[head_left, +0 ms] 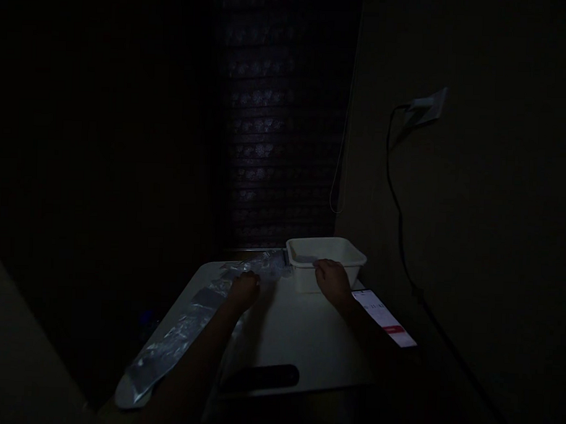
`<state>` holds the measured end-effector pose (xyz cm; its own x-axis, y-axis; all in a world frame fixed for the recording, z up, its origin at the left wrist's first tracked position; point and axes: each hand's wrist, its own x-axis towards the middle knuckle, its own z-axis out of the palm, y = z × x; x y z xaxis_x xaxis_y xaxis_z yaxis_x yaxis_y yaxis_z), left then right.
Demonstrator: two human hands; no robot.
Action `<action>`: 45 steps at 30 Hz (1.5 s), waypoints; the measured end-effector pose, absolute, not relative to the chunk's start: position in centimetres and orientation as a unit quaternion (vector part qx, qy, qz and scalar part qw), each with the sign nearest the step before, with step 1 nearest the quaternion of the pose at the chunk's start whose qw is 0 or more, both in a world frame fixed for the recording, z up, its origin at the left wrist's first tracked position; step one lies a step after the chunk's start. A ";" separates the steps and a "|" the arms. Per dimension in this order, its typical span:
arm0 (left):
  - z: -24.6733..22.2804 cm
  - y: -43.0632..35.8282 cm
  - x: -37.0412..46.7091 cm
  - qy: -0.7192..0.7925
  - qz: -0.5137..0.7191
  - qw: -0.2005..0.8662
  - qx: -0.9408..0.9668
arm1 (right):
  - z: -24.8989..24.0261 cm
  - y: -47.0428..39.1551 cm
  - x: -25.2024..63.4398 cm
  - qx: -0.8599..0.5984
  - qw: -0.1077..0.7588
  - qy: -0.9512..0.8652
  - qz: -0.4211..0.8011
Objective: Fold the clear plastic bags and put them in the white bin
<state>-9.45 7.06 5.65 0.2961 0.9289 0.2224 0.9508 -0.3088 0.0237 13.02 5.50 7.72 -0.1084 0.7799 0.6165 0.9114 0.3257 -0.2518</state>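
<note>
In dim light, my left hand (244,291) is closed above the left part of a white table (301,336), beside shiny clear plastic bags (181,335). Whatever its fingers hold, if anything, is too dark to make out. My right hand (332,280) is at the near rim of a white plastic tub (325,250), its fingers closed. A thin greyish piece shows at its fingertips inside the tub, too dim to identify. More clear plastic lies between my left hand and the tub.
A lit phone (386,319) lies right of my right hand. A dark slot (268,376) is near the table's front edge. Behind hangs a dark blind (261,149) with a cord. A black cable (398,222) runs down from a wall socket (426,109).
</note>
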 end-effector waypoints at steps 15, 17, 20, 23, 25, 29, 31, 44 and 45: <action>4.2 2.7 -11.7 -0.593 -0.062 0.045 -0.802 | 1.8 1.3 3.4 -0.363 0.073 -0.927 0.058; 4.1 2.8 -11.6 -0.597 -0.071 0.035 -0.798 | 2.1 1.1 3.0 -0.362 0.085 -0.928 0.028; 4.0 3.1 -11.4 -0.601 -0.103 0.013 -0.793 | 2.8 1.6 3.4 -0.388 0.118 -0.914 0.018; 4.0 3.5 -10.8 -0.579 -0.173 -0.050 -0.795 | 3.6 2.8 5.0 -0.435 0.151 -0.887 0.031; 4.0 3.6 -10.0 -0.537 -0.243 -0.124 -0.798 | 4.1 3.4 6.3 -0.465 0.178 -0.866 0.043; 4.1 3.4 -7.8 -0.511 -0.292 -0.240 -0.772 | 4.9 3.8 8.8 -0.500 0.240 -0.830 0.058; 4.3 3.2 -6.7 -0.504 -0.281 -0.226 -0.785 | 5.2 3.8 9.6 -0.514 0.276 -0.810 0.058; 4.1 3.8 -3.2 -0.522 -0.279 -0.131 -0.795 | 6.0 3.5 10.3 -0.509 0.335 -0.789 0.077; 4.2 3.8 -3.1 -0.526 -0.269 -0.131 -0.796 | 6.0 3.5 10.3 -0.509 0.342 -0.786 0.077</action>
<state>-3.14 3.83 4.17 0.3017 0.9080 0.2906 0.7668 -0.4123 0.4920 10.33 3.49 6.01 -0.2488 0.8529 0.4590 0.7476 0.4704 -0.4688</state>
